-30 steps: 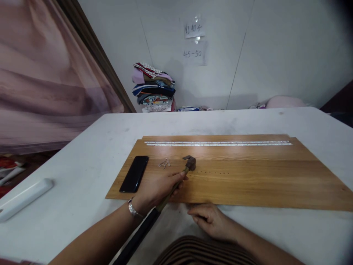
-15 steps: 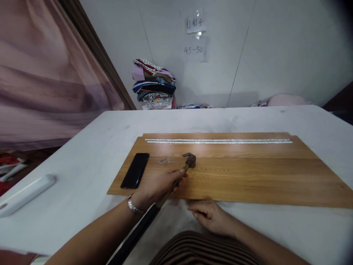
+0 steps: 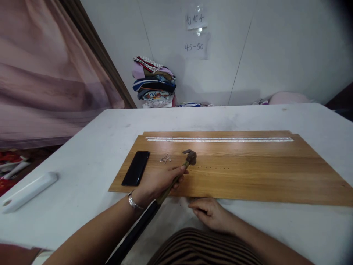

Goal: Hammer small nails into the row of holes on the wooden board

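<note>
My left hand [image 3: 162,181] is wrapped around a claw hammer [image 3: 191,157], gripping the shaft just below its rusty head. The head is above a wooden board [image 3: 261,176], and the black handle slants back toward my body over my left forearm. A small pile of nails [image 3: 166,158] lies on the board, left of the hammer head. To the right of the head, a row of small dark dots runs along the wood. My right hand [image 3: 211,213] rests on the table by the board's front edge, fingers loosely curled, thumb apart, nothing visible in it.
A black phone [image 3: 136,168] lies at the board's left end. Two measuring strips [image 3: 220,139] run along its far side. On the white table [image 3: 82,147], a white plastic object [image 3: 30,192] sits at left. Folded clothes [image 3: 154,81] are stacked by the wall.
The whole view has shifted slightly. Both hands and the hammer stay in nearly the same place relative to the board.
</note>
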Action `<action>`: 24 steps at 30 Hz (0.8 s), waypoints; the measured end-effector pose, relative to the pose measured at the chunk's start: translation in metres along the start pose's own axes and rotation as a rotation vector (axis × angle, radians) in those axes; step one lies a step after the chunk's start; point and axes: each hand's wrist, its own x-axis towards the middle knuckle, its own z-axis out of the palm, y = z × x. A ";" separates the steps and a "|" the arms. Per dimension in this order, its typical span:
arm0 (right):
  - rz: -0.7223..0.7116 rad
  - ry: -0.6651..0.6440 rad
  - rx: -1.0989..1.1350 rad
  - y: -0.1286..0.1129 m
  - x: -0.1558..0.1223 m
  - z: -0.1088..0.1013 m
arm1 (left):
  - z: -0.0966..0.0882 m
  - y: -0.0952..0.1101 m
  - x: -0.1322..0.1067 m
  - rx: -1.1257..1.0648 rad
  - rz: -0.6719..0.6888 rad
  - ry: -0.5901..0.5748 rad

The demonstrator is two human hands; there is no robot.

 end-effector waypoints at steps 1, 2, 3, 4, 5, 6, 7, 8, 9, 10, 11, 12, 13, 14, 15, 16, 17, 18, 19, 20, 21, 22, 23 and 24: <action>-0.002 -0.007 -0.001 0.000 0.000 0.000 | 0.001 0.000 0.000 0.000 0.002 -0.001; -0.002 -0.012 -0.003 -0.001 0.000 0.000 | 0.001 0.000 0.000 0.001 0.002 0.004; -0.001 -0.015 -0.004 -0.001 0.000 -0.001 | 0.002 0.000 0.000 0.005 -0.001 0.010; -0.003 -0.015 -0.003 -0.001 0.000 -0.001 | 0.002 0.000 0.000 0.009 -0.005 0.014; -0.006 -0.013 -0.002 -0.002 0.000 -0.001 | 0.002 0.000 0.001 0.014 -0.011 0.018; -0.008 -0.011 0.002 -0.002 0.001 -0.001 | 0.002 -0.001 0.001 0.018 -0.015 0.019; -0.010 -0.012 0.006 -0.002 0.001 -0.001 | 0.002 -0.001 0.002 0.019 -0.015 0.018; -0.010 -0.013 0.008 -0.002 0.001 0.000 | 0.002 -0.001 0.002 0.016 -0.012 0.015; -0.008 -0.017 0.009 -0.002 0.001 0.000 | 0.001 -0.001 0.002 0.010 -0.008 0.013; -0.005 -0.019 0.008 -0.002 0.001 0.000 | 0.000 -0.001 0.002 0.002 -0.004 0.017; -0.003 -0.017 0.005 -0.002 0.001 0.000 | -0.001 -0.001 0.002 -0.007 -0.002 0.018; -0.001 -0.017 0.003 -0.002 0.001 0.000 | -0.001 -0.001 0.002 -0.015 0.001 0.015; 0.000 -0.017 0.003 -0.002 0.000 0.001 | -0.002 -0.001 0.002 -0.020 0.004 0.012; 0.002 -0.018 0.004 -0.001 0.000 0.001 | -0.002 -0.001 0.002 -0.023 0.007 0.010; 0.002 -0.018 0.006 -0.001 0.000 0.001 | -0.002 -0.001 0.002 -0.023 0.011 0.006; 0.002 -0.016 0.008 0.000 0.000 0.002 | -0.001 -0.001 0.001 -0.022 0.014 0.006; -0.003 -0.011 0.007 0.001 0.000 0.002 | 0.000 -0.001 0.001 -0.019 0.015 0.009; -0.006 -0.003 0.008 0.001 0.000 0.002 | 0.001 -0.001 0.001 -0.014 0.014 0.014; -0.010 0.006 0.007 0.001 0.000 0.002 | 0.002 -0.001 0.001 -0.008 0.011 0.020; -0.012 0.010 0.006 0.002 -0.001 0.002 | 0.003 -0.002 0.001 -0.003 0.007 0.022; -0.010 0.013 0.006 0.002 0.000 0.002 | 0.003 -0.002 0.002 0.002 0.004 0.024; -0.009 0.014 0.006 0.002 0.000 0.002 | 0.004 -0.002 0.002 0.006 0.001 0.025; -0.010 0.013 0.007 0.001 0.000 0.002 | 0.004 -0.002 0.002 0.009 -0.002 0.023; -0.013 0.014 0.006 0.001 0.000 0.002 | 0.004 -0.002 0.002 0.011 -0.002 0.020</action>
